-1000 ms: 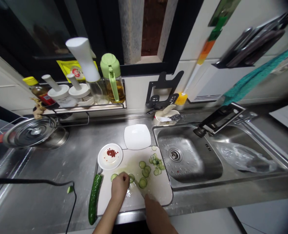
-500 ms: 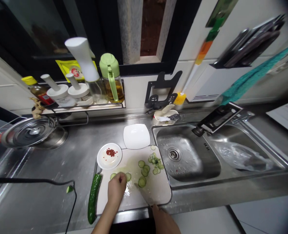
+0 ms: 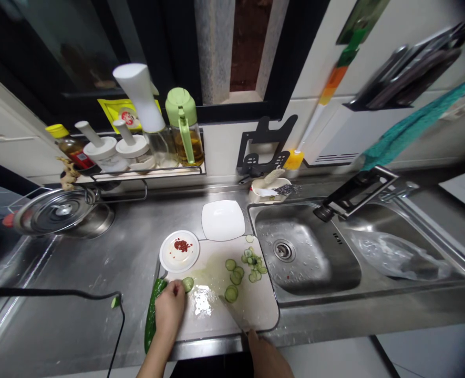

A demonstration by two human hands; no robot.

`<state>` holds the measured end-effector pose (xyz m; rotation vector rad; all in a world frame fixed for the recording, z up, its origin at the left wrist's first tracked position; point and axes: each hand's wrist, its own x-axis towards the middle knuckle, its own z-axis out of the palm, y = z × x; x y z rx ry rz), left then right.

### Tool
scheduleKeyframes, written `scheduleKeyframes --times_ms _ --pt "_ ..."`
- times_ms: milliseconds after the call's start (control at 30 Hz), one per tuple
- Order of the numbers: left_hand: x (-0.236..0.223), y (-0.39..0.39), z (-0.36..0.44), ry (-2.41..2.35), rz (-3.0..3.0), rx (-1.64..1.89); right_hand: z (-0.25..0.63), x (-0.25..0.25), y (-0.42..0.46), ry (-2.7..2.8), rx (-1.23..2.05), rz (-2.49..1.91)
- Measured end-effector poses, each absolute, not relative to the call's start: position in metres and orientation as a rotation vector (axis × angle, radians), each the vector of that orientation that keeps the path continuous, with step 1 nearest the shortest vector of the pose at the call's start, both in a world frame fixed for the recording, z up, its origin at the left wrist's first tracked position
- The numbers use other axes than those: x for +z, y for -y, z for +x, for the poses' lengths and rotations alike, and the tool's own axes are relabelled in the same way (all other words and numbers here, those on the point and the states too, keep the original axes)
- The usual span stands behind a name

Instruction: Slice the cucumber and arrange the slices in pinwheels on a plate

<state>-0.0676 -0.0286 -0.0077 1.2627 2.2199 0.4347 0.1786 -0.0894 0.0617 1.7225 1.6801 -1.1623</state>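
Observation:
My left hand (image 3: 170, 310) is over the left side of the white cutting board (image 3: 208, 328), its fingers curled together. Its fingertips are beside a few pale green cucumber slices (image 3: 187, 284); whatever is between the fingers is hidden. A whole dark green cucumber (image 3: 151, 320) lies along the board's left edge, partly behind that hand. At the front edge, my right hand (image 3: 266, 354) is closed around the handle of a knife (image 3: 234, 315), whose blade lies low over the board, tip near more cucumber slices (image 3: 231, 294). Further slices (image 3: 254, 262) are scattered at the right.
A plate with red chopped pieces (image 3: 179, 265) overlaps the board's back left corner. Behind the board is a white square dish (image 3: 223, 220). The steel sink (image 3: 307, 252) adjoins on the right. A black cable (image 3: 51, 292) and a cucumber end (image 3: 115, 302) lie at left.
My left hand has moved left across the board, up to the whole cucumber. The slice that was on its right is no longer there. My right hand and the knife have barely moved.

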Motion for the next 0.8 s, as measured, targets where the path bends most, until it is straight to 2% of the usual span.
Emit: scheduleKeyframes --times_ms 233,433,700,800 --pt "-0.011 0.028 -0.066 -2.231 1.417 0.503 0.179 0.06 0.092 -1.714 -1.142 1.756" --pt "-0.001 0.011 -0.029 -1.889 1.528 0.584 0.177 0.054 0.093 -1.674 -1.109 1.741" --pt "0.0 -0.015 0.032 -1.569 1.711 0.127 0.173 0.071 0.089 -1.687 -1.067 1.72" --pt "-0.004 -0.018 0.037 -1.548 1.735 0.059 0.174 0.073 0.089 -1.678 -1.069 1.716"
